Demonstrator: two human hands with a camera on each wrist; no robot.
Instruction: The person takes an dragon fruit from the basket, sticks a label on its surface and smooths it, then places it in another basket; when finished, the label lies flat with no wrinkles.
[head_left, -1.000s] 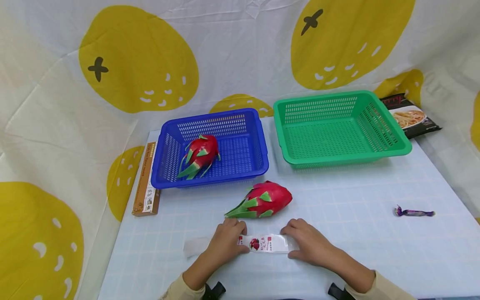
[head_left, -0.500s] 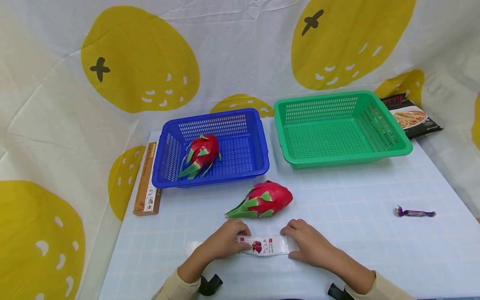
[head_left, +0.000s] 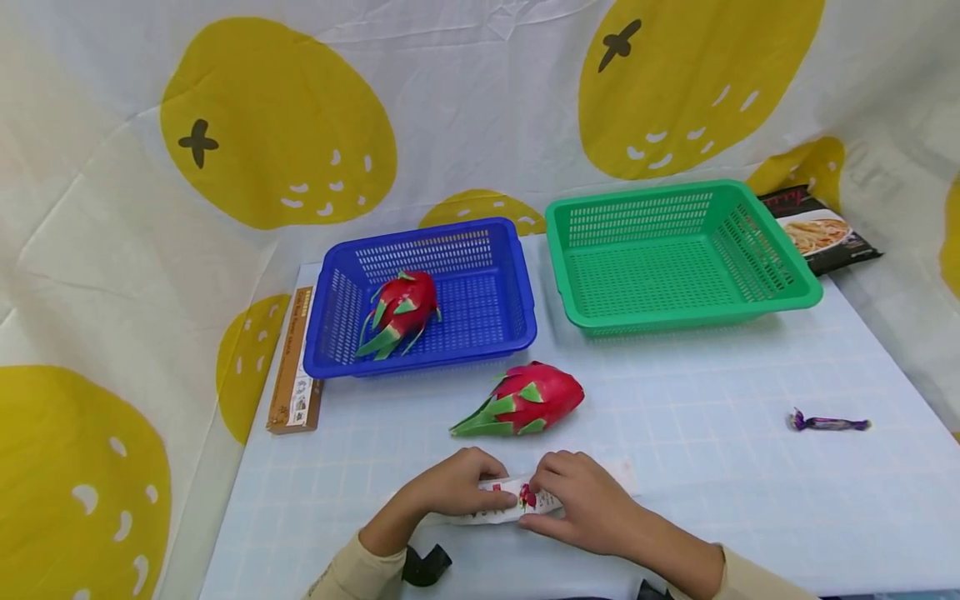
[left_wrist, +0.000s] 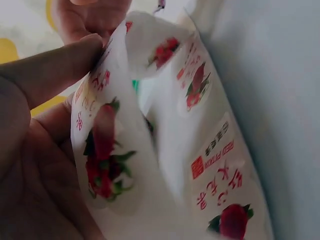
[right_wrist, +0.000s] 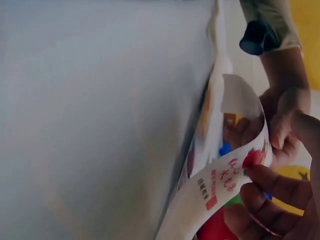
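Between both hands is a white strip of printed labels (head_left: pixel 483 515), marked with red dragon fruit pictures and red writing. My left hand (head_left: pixel 463 485) pinches it from the left, thumb over the strip. Close by, my right hand (head_left: pixel 588 508) holds it between thumb and fingertips. The left wrist view shows the label strip (left_wrist: pixel 220 165) bent into a loop, one layer raised above another. In the right wrist view the strip (right_wrist: pixel 207 187) curves up towards the fingers. A red dragon fruit (head_left: pixel 546 395) with green leaf tips lies just beyond the hands.
Behind stands a blue basket (head_left: pixel 420 365) with another dragon fruit (head_left: pixel 408 302) inside. A green basket (head_left: pixel 697 318) is at the back right, with a black food packet (head_left: pixel 825 237) beside it. A brown box (head_left: pixel 292 371) lies left; a purple-wrapped stick (head_left: pixel 831 424) lies right.
My right hand has moved left along the label strip, close to my left hand. The strip now tilts and shows on the right, beyond the right hand.
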